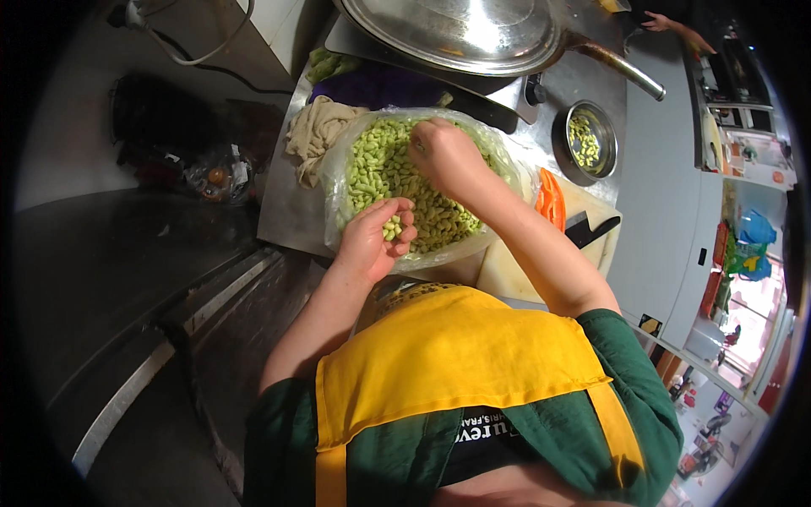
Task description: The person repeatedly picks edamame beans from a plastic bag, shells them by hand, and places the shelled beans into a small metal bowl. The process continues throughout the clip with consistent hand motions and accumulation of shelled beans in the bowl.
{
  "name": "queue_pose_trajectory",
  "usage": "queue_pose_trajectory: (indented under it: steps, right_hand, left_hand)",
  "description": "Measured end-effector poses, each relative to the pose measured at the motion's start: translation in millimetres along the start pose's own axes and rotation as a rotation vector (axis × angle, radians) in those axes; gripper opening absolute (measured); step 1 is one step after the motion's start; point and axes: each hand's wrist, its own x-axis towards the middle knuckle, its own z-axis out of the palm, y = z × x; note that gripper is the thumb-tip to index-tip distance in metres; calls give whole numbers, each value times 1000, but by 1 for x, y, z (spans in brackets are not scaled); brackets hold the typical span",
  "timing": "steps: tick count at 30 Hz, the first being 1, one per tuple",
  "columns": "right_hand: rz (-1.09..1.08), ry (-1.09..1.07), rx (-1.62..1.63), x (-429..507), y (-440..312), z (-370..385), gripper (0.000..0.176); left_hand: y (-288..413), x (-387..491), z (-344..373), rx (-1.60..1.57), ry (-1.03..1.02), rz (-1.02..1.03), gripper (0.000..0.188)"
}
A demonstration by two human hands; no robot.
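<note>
A clear plastic bag [336, 215] stands open before me, full of green shelled beans [374, 161]. Over the bag's near left part, my left hand [380, 237] is cupped palm up around several beans [393, 227]. My right hand [437, 149] is over the far side of the beans with its fingers curled together; whether something is between them is hidden. To the right, a round steel bowl [612, 142] holds a small amount of green beans [584, 141].
A large steel pan lid [437, 38] with a long-handled pan sits beyond the bag. A cutting board [516, 269] carries orange peppers or slices [550, 199] and a black knife [592, 232] at right. A beige cloth [320, 130] lies left. Another person's hand [659, 22] shows far right.
</note>
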Motion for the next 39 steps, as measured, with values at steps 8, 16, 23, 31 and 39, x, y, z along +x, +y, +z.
queue_pose_trajectory:
  steps: [8,16,23,31,39]
  right_hand:
    - [-97,-97,426,-77,-48,-34,15]
    - [121,-189,-295,-96,23,-33,7]
    - [334,-431,-598,-120,47,-51,20]
    - [422,-159,-308,-96,45,-21,26]
    - [212,-89,-20,-82,-28,6,65]
  left_hand:
    - [-5,15,16,-104,196,-117,20]
    - [-5,7,7,-23,1,-165,21]
    - [-1,-2,7,45,8,-122,18]
    - [-1,-8,9,21,-29,-141,19]
    - [19,-25,9,-11,-69,-23,19]
